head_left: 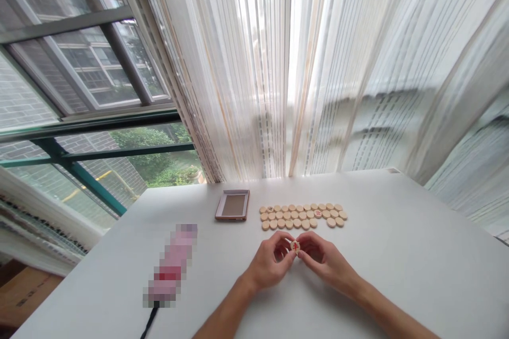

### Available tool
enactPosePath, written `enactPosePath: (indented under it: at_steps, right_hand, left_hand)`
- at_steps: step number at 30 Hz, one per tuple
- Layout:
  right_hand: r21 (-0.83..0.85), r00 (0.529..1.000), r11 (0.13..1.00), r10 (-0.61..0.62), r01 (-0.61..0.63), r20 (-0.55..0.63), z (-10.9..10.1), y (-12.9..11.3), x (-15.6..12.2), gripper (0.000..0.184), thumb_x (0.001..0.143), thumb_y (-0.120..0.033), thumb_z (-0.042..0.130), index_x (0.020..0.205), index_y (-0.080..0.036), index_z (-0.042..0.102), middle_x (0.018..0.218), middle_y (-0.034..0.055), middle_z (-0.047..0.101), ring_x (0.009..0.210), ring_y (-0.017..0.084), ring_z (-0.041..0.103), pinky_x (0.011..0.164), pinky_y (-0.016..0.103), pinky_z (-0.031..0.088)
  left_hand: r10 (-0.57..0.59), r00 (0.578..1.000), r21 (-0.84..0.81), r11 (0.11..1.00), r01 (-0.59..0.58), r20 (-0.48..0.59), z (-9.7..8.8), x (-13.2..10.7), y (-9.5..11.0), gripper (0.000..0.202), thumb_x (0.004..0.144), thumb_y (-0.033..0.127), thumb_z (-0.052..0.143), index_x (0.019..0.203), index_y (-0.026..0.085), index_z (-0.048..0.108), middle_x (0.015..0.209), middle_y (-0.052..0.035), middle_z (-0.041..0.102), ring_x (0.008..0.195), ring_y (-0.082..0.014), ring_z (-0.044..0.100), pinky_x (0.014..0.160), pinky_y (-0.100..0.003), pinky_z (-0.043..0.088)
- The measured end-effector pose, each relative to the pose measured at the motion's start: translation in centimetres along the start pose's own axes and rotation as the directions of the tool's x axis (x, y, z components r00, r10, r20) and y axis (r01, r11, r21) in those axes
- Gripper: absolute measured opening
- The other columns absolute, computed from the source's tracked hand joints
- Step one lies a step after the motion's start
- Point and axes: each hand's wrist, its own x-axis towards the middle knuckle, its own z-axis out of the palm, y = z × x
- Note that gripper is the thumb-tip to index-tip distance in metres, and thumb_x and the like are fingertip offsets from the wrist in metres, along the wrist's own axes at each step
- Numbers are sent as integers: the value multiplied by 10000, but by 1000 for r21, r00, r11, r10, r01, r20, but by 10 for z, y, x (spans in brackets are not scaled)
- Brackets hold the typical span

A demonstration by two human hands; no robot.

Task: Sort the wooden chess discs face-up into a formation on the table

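My left hand [271,260] and my right hand [323,259] meet at the middle of the white table [397,243]. Together their fingertips pinch one round wooden game piece [295,246] with a red character on its face. Just beyond the hands lie several more round wooden pieces [302,215], laid flat in three rows; most show blank faces, and one or two show red marks. Both hands have their fingers curled round the held piece.
A small brown open box [233,204] lies left of the rows. A blurred pink object [172,267] with a black strap lies at the left front. Sheer curtains [302,63] hang behind the table's far edge, with a window [79,63] at left.
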Motion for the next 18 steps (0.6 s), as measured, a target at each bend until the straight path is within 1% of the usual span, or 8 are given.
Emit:
enactPosePath:
  at_steps: [3, 7, 11, 15, 18]
  right_hand:
    - [-22, 1000, 1000, 16, -16, 4, 0, -1, -1, 221, 932, -430, 577, 999, -222, 607, 919, 40, 688, 828, 188, 655, 778, 307, 540]
    - [-66, 999, 998, 24, -22, 28, 0, -2, -2, 217, 936, -427, 570, 993, -223, 616, 884, 32, 694, 803, 182, 651, 739, 295, 533]
    - [-111, 1000, 994, 8, -5, 26, 1, -2, -3, 191, 931, -399, 582, 990, -222, 619, 862, 26, 689, 772, 175, 637, 704, 290, 522]
    - [-101, 1000, 995, -3, 3, 0, 1, -1, -1, 181, 940, -384, 575, 1004, -219, 613, 882, 33, 682, 795, 176, 638, 738, 297, 523]
    - [-78, 1000, 997, -6, 6, -7, 0, 0, 0, 186, 953, -385, 559, 1007, -213, 606, 916, 42, 682, 822, 178, 645, 761, 298, 526]
  left_hand:
    - [-6, 1000, 13, 1000, 6, -11, 1, 0, -1, 241, 913, 363, 606, 1057, 170, 590, 798, -32, 652, 678, -134, 584, 621, -227, 465]
    - [-23, 998, 52, 998, 26, -52, 2, 0, -4, 225, 916, 386, 603, 975, 169, 597, 709, -4, 620, 629, -122, 552, 599, -224, 437]
    - [-33, 998, 39, 999, 35, -56, 3, 1, -4, 227, 932, 395, 581, 955, 170, 598, 730, -15, 654, 630, -125, 571, 599, -226, 440]
    - [-42, 998, -15, 999, 41, -41, 2, 1, -3, 221, 960, 374, 530, 1015, 169, 592, 814, -35, 675, 641, -127, 594, 609, -229, 466]
    - [-19, 1000, -21, 1000, 19, -22, 2, 0, -3, 232, 953, 348, 540, 1093, 167, 576, 833, -38, 671, 660, -129, 595, 624, -229, 478]
